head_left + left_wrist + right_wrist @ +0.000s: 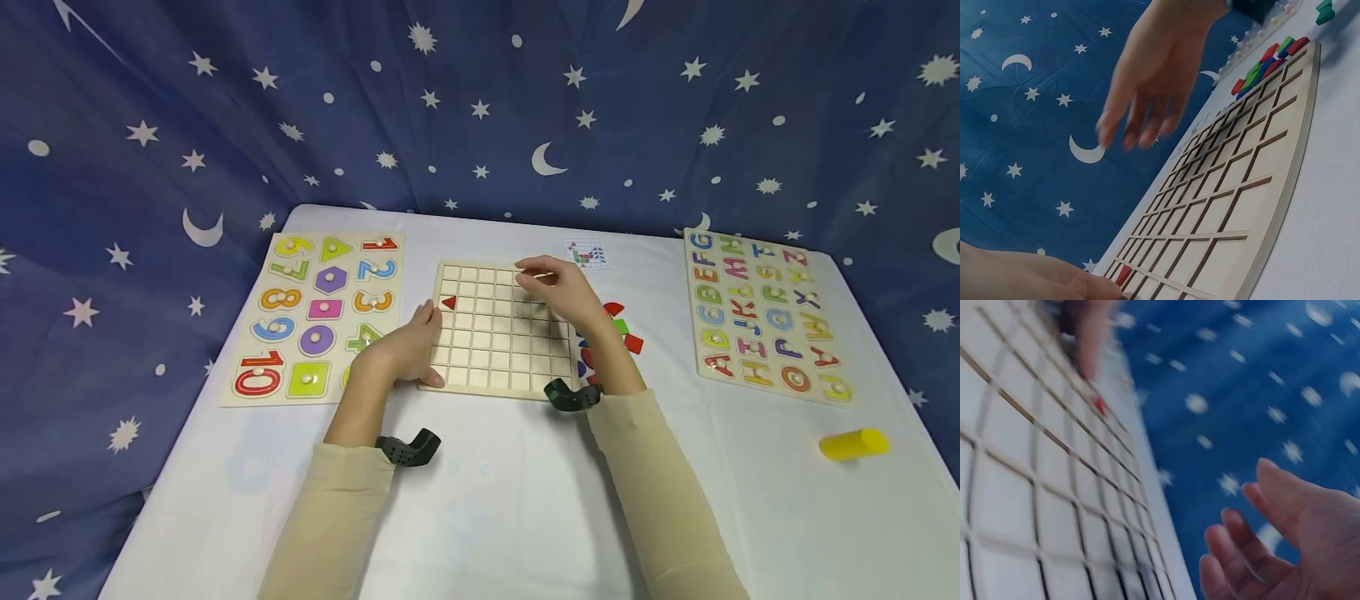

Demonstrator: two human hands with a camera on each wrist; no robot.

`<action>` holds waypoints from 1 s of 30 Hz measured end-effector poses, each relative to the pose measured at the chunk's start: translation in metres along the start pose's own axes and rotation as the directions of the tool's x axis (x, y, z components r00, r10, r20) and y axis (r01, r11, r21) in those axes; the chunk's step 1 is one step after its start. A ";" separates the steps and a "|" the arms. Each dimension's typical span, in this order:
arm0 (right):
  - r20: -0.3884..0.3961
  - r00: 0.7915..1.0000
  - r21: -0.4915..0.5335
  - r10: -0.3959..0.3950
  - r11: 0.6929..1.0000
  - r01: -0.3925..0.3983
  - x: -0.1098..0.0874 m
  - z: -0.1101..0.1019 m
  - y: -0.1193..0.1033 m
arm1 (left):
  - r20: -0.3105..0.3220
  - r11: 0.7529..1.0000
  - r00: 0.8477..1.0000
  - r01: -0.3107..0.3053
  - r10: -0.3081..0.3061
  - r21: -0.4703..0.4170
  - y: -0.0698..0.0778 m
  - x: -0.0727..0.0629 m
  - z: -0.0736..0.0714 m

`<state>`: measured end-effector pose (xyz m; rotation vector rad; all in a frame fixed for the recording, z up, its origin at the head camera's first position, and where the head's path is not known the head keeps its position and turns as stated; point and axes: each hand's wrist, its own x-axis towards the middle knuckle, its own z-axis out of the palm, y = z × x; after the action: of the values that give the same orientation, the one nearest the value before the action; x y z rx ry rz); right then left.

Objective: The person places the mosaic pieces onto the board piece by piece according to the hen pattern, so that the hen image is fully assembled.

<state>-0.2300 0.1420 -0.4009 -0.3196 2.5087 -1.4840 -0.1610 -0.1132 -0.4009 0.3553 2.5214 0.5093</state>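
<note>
As the spread left hand (pixel 403 346) seemingly steadies a pale, square wooden grid (pixel 491 337), the loosely spread right hand (pixel 567 293) hovers.

On the left, a wooden number board (pixel 341 318) shows the numerals (pixel 258 382) 1, 2, 3, 4, 6, 7, 8, 9 and 10. On the right, a letter board (pixel 761 321) carries capital letters (pixel 796 379), A through Z.

Two beige-sleeved arms (pixel 660 492) are pointing forward
The bare left hand (pixel 400 350) is spreading thumb (pixel 432 380) from fingers (pixel 425 313); the bare right hand (pixel 566 293) is hovering, fingers loosely bent.
</note>
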 end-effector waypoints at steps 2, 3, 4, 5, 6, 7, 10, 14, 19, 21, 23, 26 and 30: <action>-0.059 0.998 0.007 0.035 0.999 -0.035 -0.010 -0.013 0.007 | -0.001 1.000 1.000 0.002 -0.002 -0.001 0.000 -0.001 0.001; -0.092 0.994 -0.001 0.052 0.999 -0.052 -0.014 -0.019 0.011 | -0.005 1.000 1.000 0.003 -0.003 -0.005 -0.001 -0.001 0.001; -0.125 0.990 -0.018 0.069 0.997 -0.072 -0.017 -0.025 0.015 | -0.009 1.000 1.000 0.001 -0.001 -0.004 -0.001 -0.001 0.001; -0.156 0.984 -0.047 0.082 0.995 -0.090 -0.020 -0.032 0.019 | -0.010 1.000 1.000 0.000 0.000 -0.005 -0.001 0.000 0.002; -0.191 0.977 -0.088 0.098 0.989 -0.116 -0.023 -0.037 0.023 | -0.013 1.000 1.000 -0.003 0.003 -0.002 0.000 0.000 0.003; -0.221 0.968 -0.128 0.115 0.981 -0.146 -0.025 -0.043 0.028 | -0.014 1.000 1.000 -0.001 0.000 -0.004 0.000 0.000 0.003; -0.299 0.931 -0.201 0.211 0.939 -0.278 -0.031 -0.056 0.043 | -0.010 1.000 1.000 0.005 -0.005 -0.006 0.000 0.000 0.005; -0.335 0.886 -0.216 0.321 0.889 -0.404 -0.035 -0.068 0.062 | -0.007 1.000 1.000 0.008 -0.008 -0.014 0.002 -0.003 0.003; -0.314 0.850 -0.174 0.424 0.854 -0.490 -0.037 -0.075 0.079 | -0.006 1.000 1.000 0.003 -0.003 0.016 0.003 -0.004 0.002; -0.298 0.840 -0.175 0.453 0.839 -0.515 -0.038 -0.076 0.083 | -0.008 1.000 1.000 0.002 -0.002 0.023 0.003 -0.005 0.002; -0.288 0.837 -0.184 0.465 0.831 -0.525 -0.037 -0.076 0.085 | -0.007 1.000 1.000 0.000 0.000 0.017 0.003 -0.005 0.002; -0.297 0.836 -0.192 0.462 0.829 -0.526 -0.037 -0.075 0.088 | -0.008 1.000 1.000 -0.004 0.004 0.009 0.003 -0.004 0.003; -0.316 0.837 -0.204 0.447 0.830 -0.520 -0.036 -0.075 0.088 | -0.008 1.000 1.000 0.006 -0.006 0.007 0.002 -0.002 0.003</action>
<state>-0.2239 0.2559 -0.4402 0.4839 2.7124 -1.0134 -0.1575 -0.1108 -0.4014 0.3490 2.5314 0.5002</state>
